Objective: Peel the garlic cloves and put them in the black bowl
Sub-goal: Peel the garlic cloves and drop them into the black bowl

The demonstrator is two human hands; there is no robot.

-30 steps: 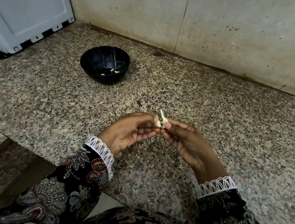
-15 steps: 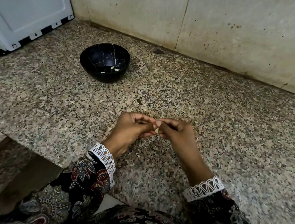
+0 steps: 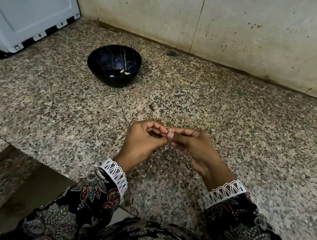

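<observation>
My left hand and my right hand meet fingertip to fingertip above the granite counter. Between them they pinch a small garlic clove; only a thin pale sliver of it shows above the fingers, the rest is hidden. The black bowl with thin gold veins stands on the counter, up and to the left of my hands. Three peeled cloves lie at its bottom.
A white appliance stands at the back left corner. A stained tiled wall closes the counter's far side. The counter's front edge drops off at the lower left. A small dark scrap lies on the granite above my hands.
The clove's papery skin stood out plainly above my fingers a second ago; now my fingertips have closed round it and almost hide it. Both hands have shifted slightly lower in view.
</observation>
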